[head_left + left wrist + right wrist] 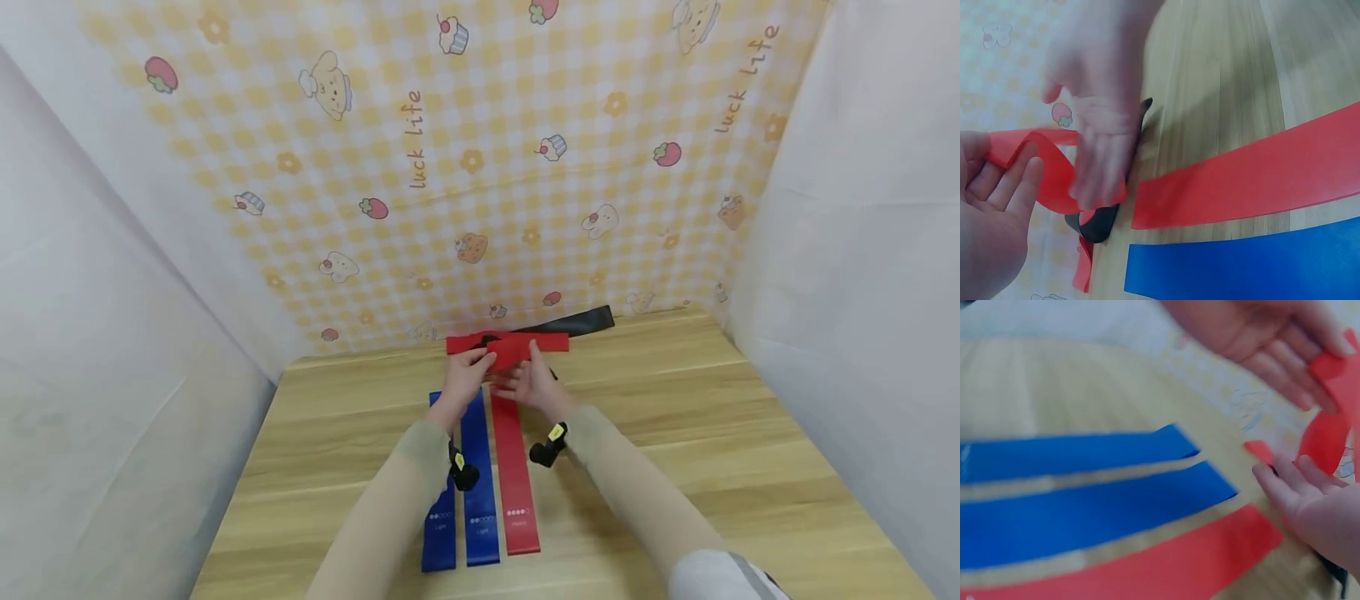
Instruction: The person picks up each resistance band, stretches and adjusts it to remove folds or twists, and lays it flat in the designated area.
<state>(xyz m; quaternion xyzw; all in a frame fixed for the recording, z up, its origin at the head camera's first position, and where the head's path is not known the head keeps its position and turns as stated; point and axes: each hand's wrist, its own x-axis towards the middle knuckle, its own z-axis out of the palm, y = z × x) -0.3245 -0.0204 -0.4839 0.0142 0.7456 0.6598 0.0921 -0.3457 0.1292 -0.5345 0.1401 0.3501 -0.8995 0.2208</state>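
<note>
A red resistance band (510,351) is bent into a loop between my two hands, near the back edge of the table. My left hand (464,380) pinches its left end; in the left wrist view, that hand's fingers (1013,187) lie against the band. My right hand (534,388) is at the loop's right side with its fingers extended, and it is blurred in the left wrist view. Behind and below the hands lie another red strip (555,342) and a black band (588,322), partly covered. Whether that strip joins the held band, I cannot tell.
Two blue bands (480,467) (1085,512) marked "Light" and a red band (516,483) lie side by side, lengthwise, on the wooden table (660,417). My left forearm partly covers the leftmost blue one. A checkered cloth (480,200) hangs behind, with white sheets at both sides.
</note>
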